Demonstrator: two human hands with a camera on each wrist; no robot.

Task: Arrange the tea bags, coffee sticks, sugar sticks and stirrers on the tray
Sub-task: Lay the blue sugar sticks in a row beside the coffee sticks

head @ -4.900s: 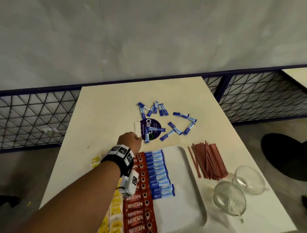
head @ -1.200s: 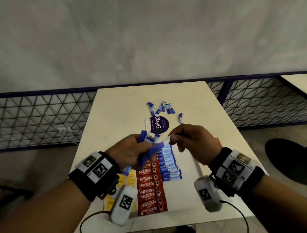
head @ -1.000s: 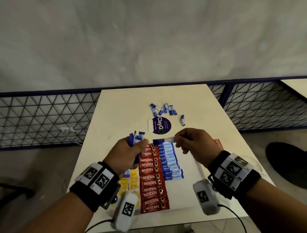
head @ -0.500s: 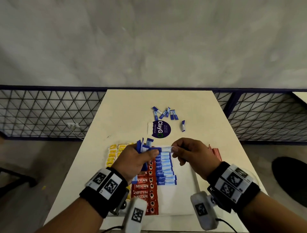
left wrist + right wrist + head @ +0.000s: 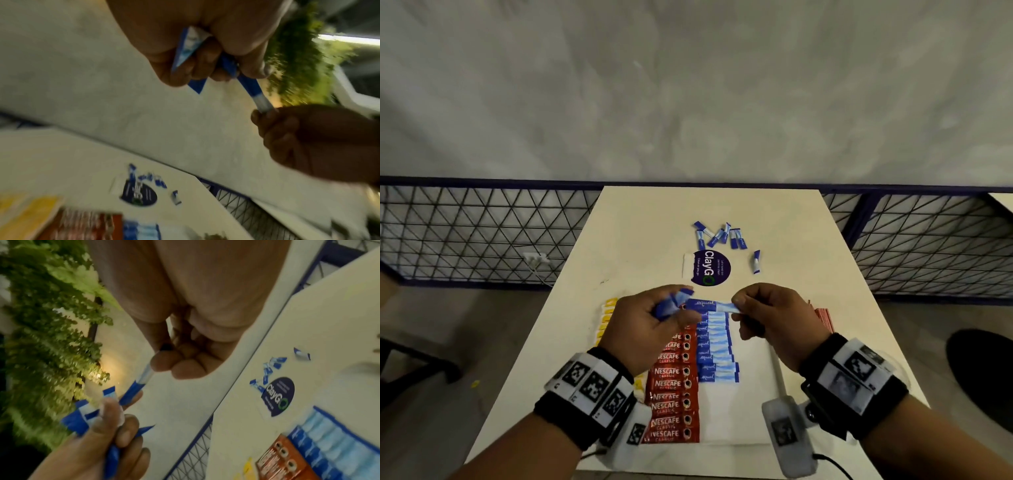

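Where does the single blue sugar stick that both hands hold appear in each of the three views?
Head: the sugar stick lies level at centre, between both hands.
Left wrist: it slants down right of centre, toward the other hand.
Right wrist: it slants at lower left of centre.
Shared landmark: the round ClayGo sticker.

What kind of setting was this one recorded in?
Probably a cafe or food court seating area: a plain table with a ClayGo sticker asking diners to clean up, a mesh partition, and hanging greenery.

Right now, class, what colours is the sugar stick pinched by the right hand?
Dark blue and pale blue sugar stick; head view.
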